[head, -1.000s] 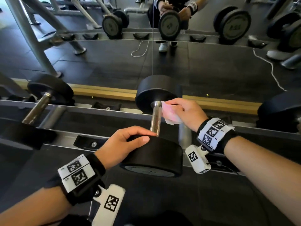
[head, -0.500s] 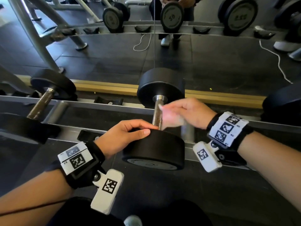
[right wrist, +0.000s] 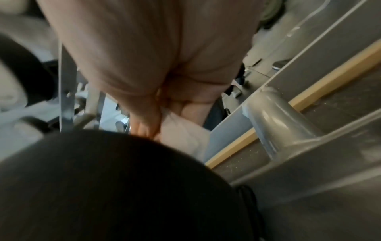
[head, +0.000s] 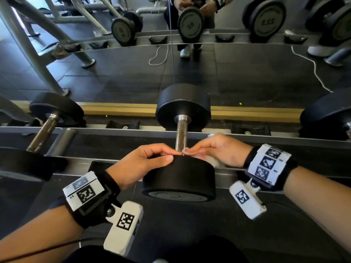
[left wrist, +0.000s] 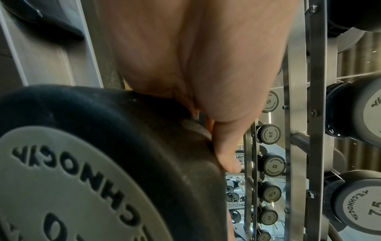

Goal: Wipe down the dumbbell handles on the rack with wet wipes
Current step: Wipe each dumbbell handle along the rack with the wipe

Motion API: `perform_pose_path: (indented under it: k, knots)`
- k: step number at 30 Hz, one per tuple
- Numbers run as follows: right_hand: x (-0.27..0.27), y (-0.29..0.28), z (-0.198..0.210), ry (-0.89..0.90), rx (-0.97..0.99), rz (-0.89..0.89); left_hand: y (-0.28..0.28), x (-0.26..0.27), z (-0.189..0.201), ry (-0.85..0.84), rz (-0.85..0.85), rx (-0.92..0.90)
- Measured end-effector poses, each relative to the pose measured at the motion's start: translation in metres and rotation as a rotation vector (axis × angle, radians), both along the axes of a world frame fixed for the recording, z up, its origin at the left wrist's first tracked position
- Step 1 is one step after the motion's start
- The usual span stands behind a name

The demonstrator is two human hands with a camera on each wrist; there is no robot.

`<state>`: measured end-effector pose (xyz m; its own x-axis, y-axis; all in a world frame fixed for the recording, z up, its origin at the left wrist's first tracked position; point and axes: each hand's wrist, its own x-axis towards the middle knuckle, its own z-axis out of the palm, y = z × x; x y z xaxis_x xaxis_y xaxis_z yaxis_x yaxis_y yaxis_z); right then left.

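A black dumbbell (head: 183, 105) lies across the rack rails (head: 114, 130), its steel handle (head: 181, 134) pointing toward me. My left hand (head: 144, 164) grips the top edge of the near weight head (head: 178, 179), thumb along the front rim; the left wrist view shows that thumb (left wrist: 226, 156) on the head (left wrist: 82, 163). My right hand (head: 214, 149) pinches a white wet wipe (head: 190, 151) against the near end of the handle, just above the near head. In the blurred right wrist view the wet wipe (right wrist: 181, 132) hangs from my fingers above the dark head (right wrist: 113, 187).
Another dumbbell (head: 55, 109) with a rusty handle sits on the rack to the left, and a third (head: 328, 114) at the right edge. Empty black saddles (head: 123, 124) lie between them. A mirror behind reflects dumbbells (head: 190, 23) and the gym floor.
My right hand has slid the wipe down the handle from the far head to the near end. The left hand has kept its grip on the near head.
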<state>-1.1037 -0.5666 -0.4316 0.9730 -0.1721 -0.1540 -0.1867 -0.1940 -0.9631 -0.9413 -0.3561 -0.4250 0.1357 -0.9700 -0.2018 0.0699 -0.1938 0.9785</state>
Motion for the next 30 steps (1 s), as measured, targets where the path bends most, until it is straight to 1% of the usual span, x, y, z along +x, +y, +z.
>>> perform_pose_path:
  k: [3,4,5,7,9,11,13,14,16,18,20,21,23,26,30]
  knots:
    - [0.006,-0.016,0.006,-0.059,-0.218,-0.299,0.000,-0.001,0.001,0.003,0.005,-0.004]
    - [0.008,-0.017,0.007,-0.083,-0.246,-0.367,0.000,0.000,0.001,-0.003,0.001,-0.003]
    - [0.011,-0.016,0.005,-0.086,-0.262,-0.386,0.000,0.000,0.002,-0.010,-0.003,-0.003]
    - [0.018,-0.010,-0.004,-0.029,-0.242,-0.330,-0.001,0.000,0.002,-0.011,-0.004,-0.006]
    - [0.019,-0.001,-0.014,0.046,-0.173,-0.255,-0.001,0.000,0.000,-0.009,-0.004,-0.006]
    - [0.012,0.000,-0.019,0.074,-0.077,-0.178,-0.001,0.001,-0.002,-0.015,-0.009,-0.003]
    - [0.001,-0.003,-0.019,0.110,0.042,-0.065,-0.001,0.003,-0.003,-0.020,-0.017,-0.003]
    - [-0.004,-0.005,-0.018,0.141,0.049,-0.023,-0.001,0.004,-0.003,-0.025,-0.020,0.001]
    - [-0.006,-0.011,-0.014,0.168,0.023,-0.035,-0.001,0.004,-0.003,-0.029,-0.029,0.008]
    - [0.000,-0.020,-0.010,0.091,0.045,-0.159,-0.001,0.003,-0.002,-0.023,-0.024,0.011]
    - [0.010,-0.027,-0.008,0.015,0.192,-0.277,-0.001,0.002,-0.001,-0.022,-0.013,0.016]
    - [0.015,-0.029,-0.008,0.004,0.249,-0.297,-0.001,0.002,0.000,-0.029,-0.010,0.020]
    - [0.023,-0.026,-0.012,0.024,0.274,-0.280,-0.001,0.002,0.001,-0.043,-0.009,0.025]
    - [0.024,-0.018,-0.018,0.057,0.330,-0.196,-0.001,0.001,0.000,-0.046,-0.011,0.020]
    - [0.010,-0.019,-0.025,0.177,0.365,-0.101,-0.001,0.003,0.000,-0.071,-0.041,0.009]
